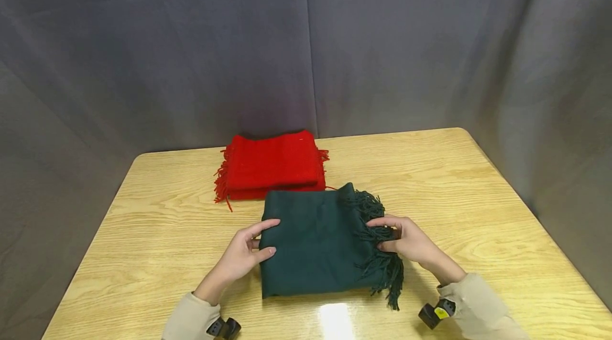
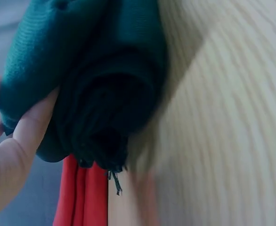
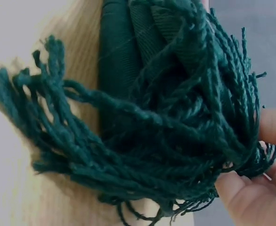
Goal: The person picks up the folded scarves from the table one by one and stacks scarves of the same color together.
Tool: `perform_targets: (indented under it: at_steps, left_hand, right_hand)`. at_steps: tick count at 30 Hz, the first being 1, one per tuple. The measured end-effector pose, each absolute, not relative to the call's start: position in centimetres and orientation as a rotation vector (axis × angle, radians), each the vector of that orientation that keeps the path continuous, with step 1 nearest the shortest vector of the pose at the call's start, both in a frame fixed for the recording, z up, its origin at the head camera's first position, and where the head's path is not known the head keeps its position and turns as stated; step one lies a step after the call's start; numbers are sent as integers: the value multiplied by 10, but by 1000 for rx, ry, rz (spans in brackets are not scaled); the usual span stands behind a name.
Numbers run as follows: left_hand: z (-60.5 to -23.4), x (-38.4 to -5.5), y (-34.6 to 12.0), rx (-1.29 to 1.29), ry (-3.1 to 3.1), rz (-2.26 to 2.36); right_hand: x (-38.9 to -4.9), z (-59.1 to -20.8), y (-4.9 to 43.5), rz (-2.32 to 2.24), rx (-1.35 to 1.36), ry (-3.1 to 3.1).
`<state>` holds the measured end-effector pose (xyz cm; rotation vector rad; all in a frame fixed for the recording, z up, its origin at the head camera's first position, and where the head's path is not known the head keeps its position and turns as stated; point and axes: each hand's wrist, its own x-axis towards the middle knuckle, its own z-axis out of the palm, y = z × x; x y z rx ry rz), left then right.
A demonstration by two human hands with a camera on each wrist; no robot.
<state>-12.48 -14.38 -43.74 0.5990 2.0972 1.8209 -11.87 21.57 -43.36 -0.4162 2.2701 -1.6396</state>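
Observation:
A folded dark green scarf [image 1: 311, 244] lies in front, its twisted fringe [image 3: 175, 136] at the right end. At its left edge my left hand [image 1: 241, 255] grips the fabric, thumb and index finger on top and other fingers partly hidden. The left wrist view shows the thumb against a thick rolled fold of the green scarf [image 2: 48, 52]. My right hand [image 1: 408, 239] holds the fringed end between thumb and fingers. In the right wrist view strands hang around the right hand [image 3: 255, 188] and cover parts of its fingers.
Behind the green scarf lies a folded red scarf [image 1: 274, 162] with fringe at both sides, close to the green one's far edge. Both are on a light wooden table [image 1: 459, 186]. A grey curtain [image 1: 215, 64] surrounds the table's back and sides.

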Motion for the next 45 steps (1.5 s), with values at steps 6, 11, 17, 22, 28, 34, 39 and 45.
perform_targets:
  at_steps: [6,11,17,22,28,34,39,45]
  left_hand:
    - [-442,-124,-148,550,2050,1795]
    - [-443,-124,-156,544,2134,1747]
    - [-443,-125,-166,552,2135,1764]
    - [-441,-125,-169,559,2147,1747]
    - [-445,-127,-168,506,2137,1699]
    - [-446,-127,-165,464,2024,1644]
    - [-445,-128,-164,466,2001,1603]
    - [-447,-132,-162,452,1954,1601]
  right_hand:
    - [-118,-442,219,-1645,-335,2200]
    - [-117,-446,224,-1642,-293,2198]
    - [-118,-445,234,-1673,-257,2246]
    - [-120,-440,233,-1699,-295,2334]
    - [-124,-439,222,-1622,-334,2317]
    - [-128,-446,210,-1584,-369,2323]
    - [-129,-448,204,-1568,-317,2355]
    - [-134,-451,200,-1618,-203,2260]
